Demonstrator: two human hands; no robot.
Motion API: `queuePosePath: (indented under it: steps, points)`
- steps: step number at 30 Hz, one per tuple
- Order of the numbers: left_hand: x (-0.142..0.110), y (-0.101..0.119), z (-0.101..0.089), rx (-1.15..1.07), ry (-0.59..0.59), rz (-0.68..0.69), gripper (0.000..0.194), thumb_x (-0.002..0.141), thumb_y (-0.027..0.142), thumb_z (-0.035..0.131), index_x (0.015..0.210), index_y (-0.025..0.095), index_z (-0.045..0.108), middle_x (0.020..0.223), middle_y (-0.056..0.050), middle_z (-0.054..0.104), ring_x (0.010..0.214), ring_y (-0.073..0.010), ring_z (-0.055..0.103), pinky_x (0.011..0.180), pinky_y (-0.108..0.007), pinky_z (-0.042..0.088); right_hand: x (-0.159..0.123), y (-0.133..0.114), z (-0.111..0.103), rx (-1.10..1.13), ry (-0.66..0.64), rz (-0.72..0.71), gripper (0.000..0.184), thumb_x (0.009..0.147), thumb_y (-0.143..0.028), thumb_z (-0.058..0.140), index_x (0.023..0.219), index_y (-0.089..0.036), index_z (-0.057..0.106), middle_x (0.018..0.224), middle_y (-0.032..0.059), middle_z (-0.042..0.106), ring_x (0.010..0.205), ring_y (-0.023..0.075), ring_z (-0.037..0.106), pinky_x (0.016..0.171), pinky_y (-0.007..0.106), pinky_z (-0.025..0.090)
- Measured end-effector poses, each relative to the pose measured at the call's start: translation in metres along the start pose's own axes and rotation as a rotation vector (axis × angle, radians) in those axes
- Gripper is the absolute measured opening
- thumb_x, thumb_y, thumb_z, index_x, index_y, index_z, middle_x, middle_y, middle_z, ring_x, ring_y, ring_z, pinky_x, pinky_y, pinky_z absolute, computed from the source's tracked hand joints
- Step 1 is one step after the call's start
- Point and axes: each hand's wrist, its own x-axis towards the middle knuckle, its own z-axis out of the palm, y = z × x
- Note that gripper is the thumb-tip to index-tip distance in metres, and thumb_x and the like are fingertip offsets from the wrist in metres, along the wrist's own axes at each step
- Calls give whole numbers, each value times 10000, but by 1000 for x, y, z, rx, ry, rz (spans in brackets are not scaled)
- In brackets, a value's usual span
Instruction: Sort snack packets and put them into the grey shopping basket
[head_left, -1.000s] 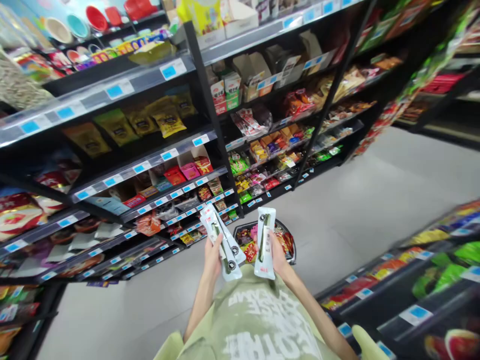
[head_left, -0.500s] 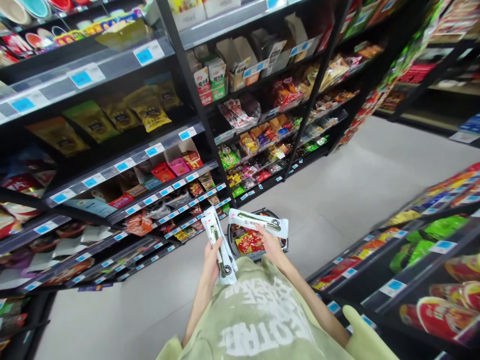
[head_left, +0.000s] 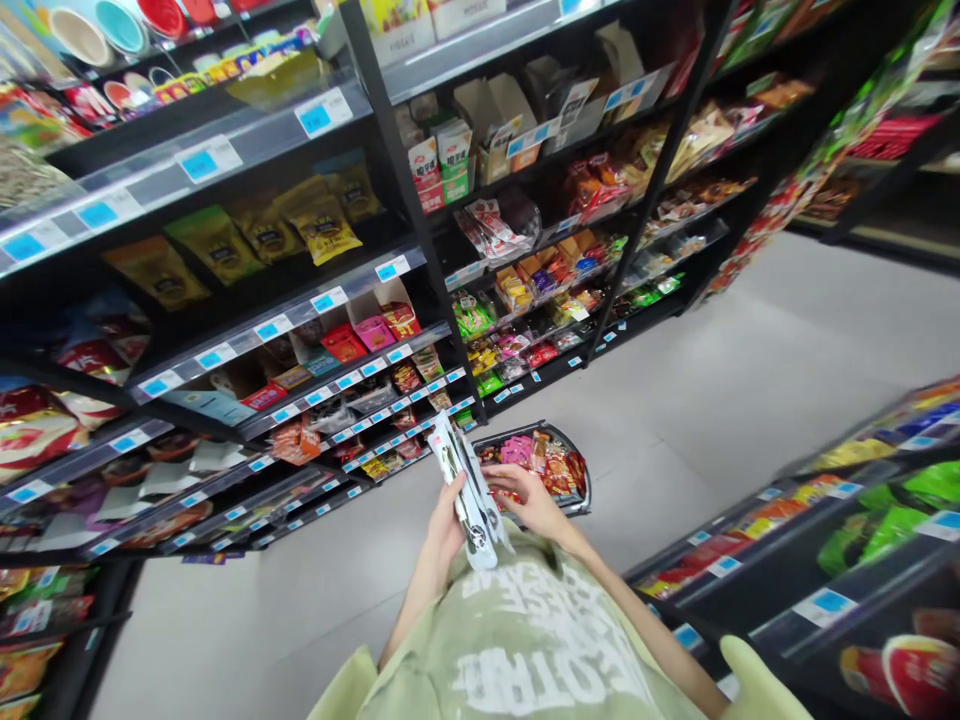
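Note:
Several long, narrow light-blue snack packets point(head_left: 459, 495) are stacked upright in my left hand point(head_left: 448, 515), which is closed around their left side. My right hand point(head_left: 534, 502) is at the stack's right edge, its bent fingers gripping the packets there. Where its thumb touches is hard to make out. Beyond my hands, close to my body, is a dark shopping basket point(head_left: 587, 490) holding red and pink snack packs point(head_left: 547, 460). The stack and my right hand hide part of the basket.
Black shelving point(head_left: 420, 220) with bagged and boxed snacks runs along the left and ahead. A lower shelf unit point(head_left: 780, 570) stands at right with packaged foods and red cups point(head_left: 915, 670). Grey tiled floor point(head_left: 675, 390) lies between them.
The single packet in my right hand has been brought left against the stack in my left hand. More of the basket's contents now shows. The view has shifted slightly.

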Motion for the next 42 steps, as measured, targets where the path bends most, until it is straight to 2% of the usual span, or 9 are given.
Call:
queuePosePath:
  steps: [2,7,11,18,21,30,34,37,42]
  points:
    - [0,2,-1,-27,-9,1,469,689,441,819,1046,178,666,924,-92,755,894,-265,724,840,-379,576,1,0,0,-15,-74,19,355,836,-411,695,1141,-230,684,1229,83,686,1068,238,680,1045,447,493]
    - [-5,2,4,35,85,73,471,652,338,866,1040,173,658,975,-92,761,890,-262,728,856,-375,568,0,-3,-5,-80,2,119,370,876,-501,618,1112,-229,703,1111,70,731,996,237,682,916,368,548]
    - [-10,4,11,69,49,125,523,651,333,869,1080,133,648,1049,-130,748,906,-268,724,833,-364,571,-1,-2,-6,-42,-26,150,474,734,-434,794,1138,-213,682,1075,74,742,912,258,698,842,382,572]
    - [-16,19,10,63,86,138,471,647,375,869,1005,130,683,945,-106,748,769,-207,707,756,-322,563,6,9,-16,127,446,98,503,725,-456,795,1148,-216,666,1121,95,733,976,289,685,849,415,575]
    - [-17,20,7,59,92,112,434,664,369,855,992,140,686,905,-85,751,757,-207,709,768,-339,570,8,6,-19,150,539,81,531,729,-454,786,1189,-228,649,1144,76,725,1006,282,677,864,408,571]
    - [-7,14,9,76,30,44,452,724,325,812,1102,112,685,1040,-144,761,938,-286,728,922,-411,558,4,-7,-5,43,165,185,438,748,-464,766,1111,-225,714,1081,46,751,969,261,682,855,366,563]
    - [-5,14,18,108,-14,39,460,714,318,824,1099,105,692,1060,-155,757,1013,-308,710,961,-423,544,2,-11,-2,7,94,147,443,744,-448,771,1117,-217,709,1096,45,748,952,256,685,879,391,560]
    - [-3,16,25,127,-18,33,440,707,311,829,1076,107,704,1057,-153,758,1045,-320,697,976,-437,536,2,-7,-3,-69,136,134,458,691,-393,822,1092,-202,709,1080,56,754,924,255,696,846,377,567]
    - [3,27,28,30,-31,68,397,711,273,815,1078,154,717,1176,-131,725,1099,-315,675,997,-443,527,0,3,-11,-13,455,164,406,720,-393,800,1062,-209,681,1106,70,747,983,253,696,887,377,558]
